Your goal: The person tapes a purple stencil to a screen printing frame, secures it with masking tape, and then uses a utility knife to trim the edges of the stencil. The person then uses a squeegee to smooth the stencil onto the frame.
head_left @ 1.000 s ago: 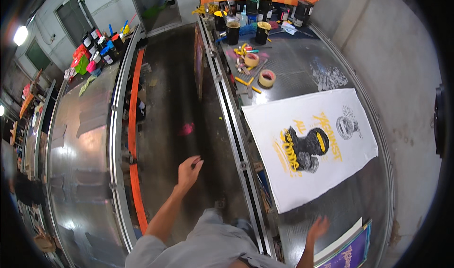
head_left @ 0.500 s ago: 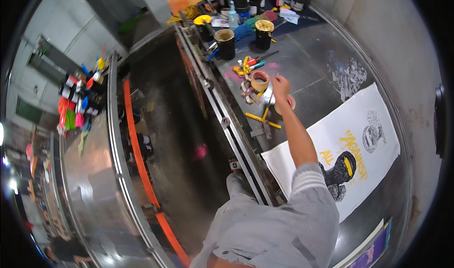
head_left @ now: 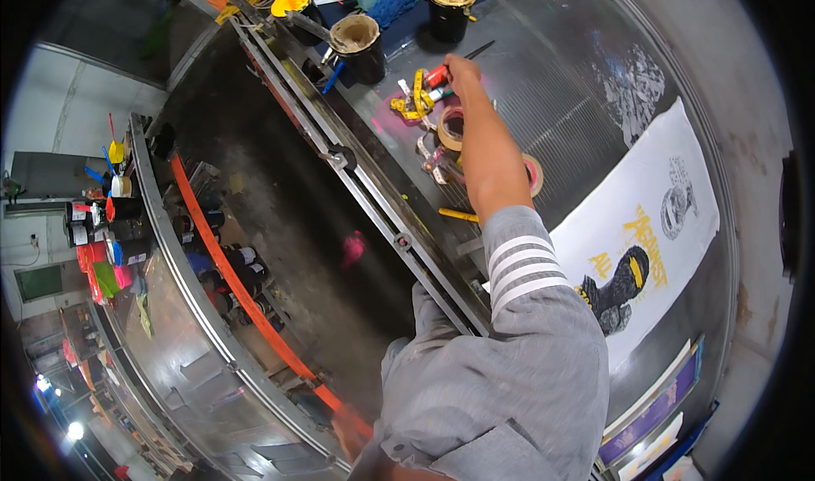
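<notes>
My right hand (head_left: 463, 73) reaches far across the dark table, fingers closed round a red-handled screwdriver (head_left: 435, 76) whose dark shaft shows past the hand. Its handle end lies by a bundled yellow measuring tape (head_left: 413, 101). Just nearer than the hand is a roll of masking tape (head_left: 445, 134); another tape roll (head_left: 534, 175) shows partly behind my forearm. A yellow stick-like tool (head_left: 458, 214) is also partly hidden by that arm. Low in the view, a blurred patch that looks like my left hand (head_left: 346, 430) lies over the orange rail; its fingers cannot be made out.
Open tubs of ink, one grey-beige (head_left: 361, 56), one cream (head_left: 450, 10) and one yellow (head_left: 293, 4), stand at the far end. A printed white cloth (head_left: 671, 226) lies at right. A metal rail (head_left: 373, 201) borders the table. Left is another long table (head_left: 182, 345).
My right hand has moved farther away, from beside the tape rolls to the screwdriver, and closed on it. The view has shifted, and a blurred left hand now shows low down.
</notes>
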Demonstrator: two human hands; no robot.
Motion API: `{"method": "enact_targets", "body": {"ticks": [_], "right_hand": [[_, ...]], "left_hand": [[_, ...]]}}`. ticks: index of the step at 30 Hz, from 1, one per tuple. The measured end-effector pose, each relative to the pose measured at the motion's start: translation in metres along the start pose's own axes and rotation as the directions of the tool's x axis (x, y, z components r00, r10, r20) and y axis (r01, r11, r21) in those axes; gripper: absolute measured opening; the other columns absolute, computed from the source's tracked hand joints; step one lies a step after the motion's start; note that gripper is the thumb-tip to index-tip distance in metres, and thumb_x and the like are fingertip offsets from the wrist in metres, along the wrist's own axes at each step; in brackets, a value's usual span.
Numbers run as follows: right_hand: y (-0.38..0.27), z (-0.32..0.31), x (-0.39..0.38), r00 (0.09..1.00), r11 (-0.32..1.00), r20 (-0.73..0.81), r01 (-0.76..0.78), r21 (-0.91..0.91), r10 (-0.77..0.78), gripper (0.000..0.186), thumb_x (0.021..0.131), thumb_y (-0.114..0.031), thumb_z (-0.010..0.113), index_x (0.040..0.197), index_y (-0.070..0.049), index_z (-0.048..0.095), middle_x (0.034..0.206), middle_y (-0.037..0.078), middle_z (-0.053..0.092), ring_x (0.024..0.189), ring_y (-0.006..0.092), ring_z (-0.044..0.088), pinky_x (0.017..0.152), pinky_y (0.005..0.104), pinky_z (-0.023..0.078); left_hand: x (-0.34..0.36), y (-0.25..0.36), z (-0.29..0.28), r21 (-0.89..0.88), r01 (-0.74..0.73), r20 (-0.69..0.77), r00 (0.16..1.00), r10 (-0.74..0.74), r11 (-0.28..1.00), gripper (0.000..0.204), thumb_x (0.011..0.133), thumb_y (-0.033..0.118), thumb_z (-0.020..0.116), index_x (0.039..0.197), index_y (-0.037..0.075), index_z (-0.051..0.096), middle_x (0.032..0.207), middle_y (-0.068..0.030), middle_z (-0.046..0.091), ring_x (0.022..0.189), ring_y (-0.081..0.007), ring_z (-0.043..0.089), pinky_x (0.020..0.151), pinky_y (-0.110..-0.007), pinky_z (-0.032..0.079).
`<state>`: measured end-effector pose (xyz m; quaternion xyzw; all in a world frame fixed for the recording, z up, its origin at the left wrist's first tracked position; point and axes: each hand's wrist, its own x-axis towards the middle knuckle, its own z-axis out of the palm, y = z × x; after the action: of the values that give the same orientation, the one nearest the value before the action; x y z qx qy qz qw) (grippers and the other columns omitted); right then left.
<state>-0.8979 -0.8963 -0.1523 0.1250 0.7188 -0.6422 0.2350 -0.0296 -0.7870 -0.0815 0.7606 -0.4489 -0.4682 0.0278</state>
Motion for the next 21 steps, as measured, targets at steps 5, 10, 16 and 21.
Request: {"method": "enact_targets", "body": {"ticks": [5,10,16,21], "right_hand": [[-0.015,-0.052,-0.068,0.984,0.801,-0.046,0.167,0.575,-0.172,0.019,0.088,-0.014,0.067,0.099,-0.002,0.057,0.075,0.011,0.066,0.054,0.0168,0.061,0.047,0.0283,0.049],[-0.023,-0.2,-0.167,0.786,0.626,-0.411,0.618,0.477,-0.463,0.019,0.088,-0.012,0.068,0.096,-0.006,0.053,0.087,0.007,0.065,0.072,0.0162,0.065,0.065,0.0302,0.057],[0.076,-0.363,-0.38,0.699,0.453,-0.421,0.704,0.547,-0.578,0.019,0.087,-0.01,0.061,0.103,-0.001,0.054,0.097,0.011,0.065,0.091,0.0255,0.07,0.087,0.0419,0.058],[0.217,-0.449,-0.593,0.863,0.385,-0.455,0.506,0.772,-0.221,0.022,0.09,-0.009,0.055,0.11,0.001,0.051,0.108,0.019,0.066,0.102,0.0338,0.069,0.094,0.0441,0.055]], "left_hand": [[0.045,0.044,-0.027,-0.038,-0.228,0.067,0.971,0.23,0.973,0.032,0.087,0.023,0.07,0.108,-0.002,0.072,0.098,-0.0155,0.073,0.09,-0.015,0.066,0.083,-0.032,0.051],[0.109,0.033,-0.01,0.229,-0.343,0.238,0.927,0.289,0.911,0.036,0.089,0.018,0.068,0.117,-0.005,0.067,0.099,-0.0147,0.072,0.095,-0.0159,0.065,0.087,-0.03,0.05],[0.085,0.047,0.096,0.2,-0.797,0.589,0.562,0.581,0.57,0.039,0.09,0.017,0.068,0.122,-0.005,0.065,0.106,-0.0182,0.072,0.1,-0.021,0.068,0.089,-0.033,0.051],[-0.018,0.047,0.153,-0.021,-0.936,0.883,0.148,0.445,0.352,0.037,0.091,0.016,0.068,0.12,-0.006,0.065,0.109,-0.0182,0.072,0.099,-0.0236,0.069,0.091,-0.033,0.051]]}}
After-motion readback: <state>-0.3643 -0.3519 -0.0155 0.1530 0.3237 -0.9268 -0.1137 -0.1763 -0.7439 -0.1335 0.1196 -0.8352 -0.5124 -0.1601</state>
